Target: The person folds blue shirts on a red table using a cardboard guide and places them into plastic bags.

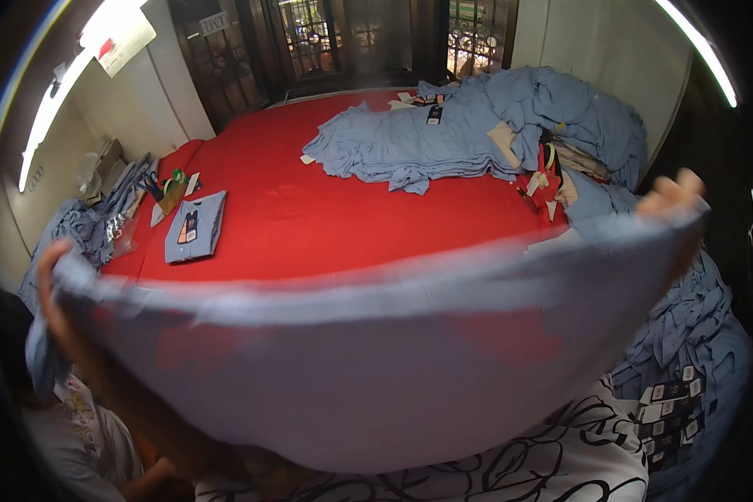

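Note:
A thin light-blue garment, smeared by motion, spreads wide across the near side of the red-covered table. My left hand grips one upper corner at the far left, and my right hand pinches the opposite corner, raised at the right. The cloth is sheer enough that red and my left forearm show through it. Its exact cut is hard to make out. Beyond its upper edge, at the left, lies a neatly folded blue shirt with dark and orange tags.
A layered stack of blue garments lies at the far right, beside a larger heap. More blue garments and several black tags are at the right. Scissors and tape sit at the left. Another person is at lower left.

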